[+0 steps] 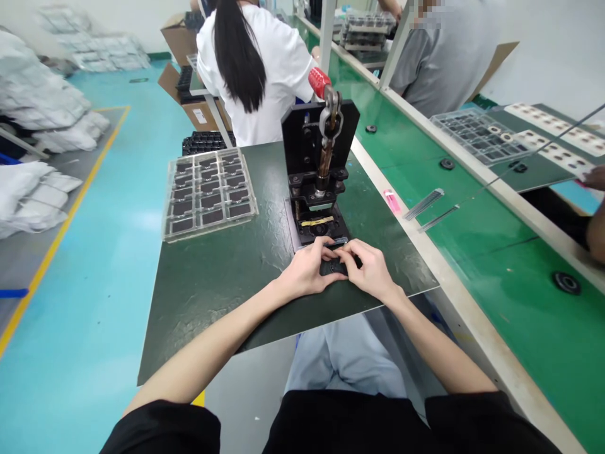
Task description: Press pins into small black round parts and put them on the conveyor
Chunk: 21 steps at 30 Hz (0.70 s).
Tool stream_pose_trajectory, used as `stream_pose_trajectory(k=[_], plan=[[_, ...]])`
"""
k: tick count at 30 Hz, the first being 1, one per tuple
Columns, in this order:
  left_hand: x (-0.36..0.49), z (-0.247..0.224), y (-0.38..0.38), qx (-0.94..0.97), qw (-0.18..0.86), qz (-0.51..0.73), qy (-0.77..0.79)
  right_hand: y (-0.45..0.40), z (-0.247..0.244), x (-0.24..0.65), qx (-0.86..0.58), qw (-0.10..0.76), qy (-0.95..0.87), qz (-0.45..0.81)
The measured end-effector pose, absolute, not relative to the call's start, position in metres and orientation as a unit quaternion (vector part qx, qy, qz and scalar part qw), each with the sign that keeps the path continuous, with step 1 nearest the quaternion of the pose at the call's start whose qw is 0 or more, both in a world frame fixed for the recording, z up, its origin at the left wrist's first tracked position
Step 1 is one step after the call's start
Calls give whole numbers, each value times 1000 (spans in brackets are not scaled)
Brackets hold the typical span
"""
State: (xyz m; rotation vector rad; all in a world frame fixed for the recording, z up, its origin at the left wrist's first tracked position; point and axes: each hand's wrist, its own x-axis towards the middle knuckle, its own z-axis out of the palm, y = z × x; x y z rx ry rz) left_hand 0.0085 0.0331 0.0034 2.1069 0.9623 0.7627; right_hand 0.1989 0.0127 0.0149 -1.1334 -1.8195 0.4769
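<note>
A small black part (333,267) lies between my two hands, just in front of the black toggle press (321,148) with its red handle. My left hand (309,268) curls round the part's left side, fingers over its far edge and thumb along the near edge. The fingers of my right hand (366,268) are pinched together at the part's upper right. Behind my fingertips, a yellow strip (317,221) crosses the base of the press. How the part meets the front of the press is hidden by my fingers.
A clear tray (210,217) of black parts stands at the left of the dark green table (212,277). To the right runs a green conveyor (496,277) carrying several black round parts. One person in white sits beyond the table, another in grey across the conveyor.
</note>
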Motion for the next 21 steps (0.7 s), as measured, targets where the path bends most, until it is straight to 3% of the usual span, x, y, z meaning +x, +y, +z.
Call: stream_pose_trajectory(k=[5, 15, 21], plan=[[9, 2, 34, 808, 350, 295, 371, 5, 17, 208, -522, 620, -551, 197], [9, 2, 33, 804, 354, 304, 369, -5, 22, 223, -482, 500, -709, 124], [9, 1, 33, 807, 357, 302, 360, -1, 19, 199, -489, 554, -587, 331]])
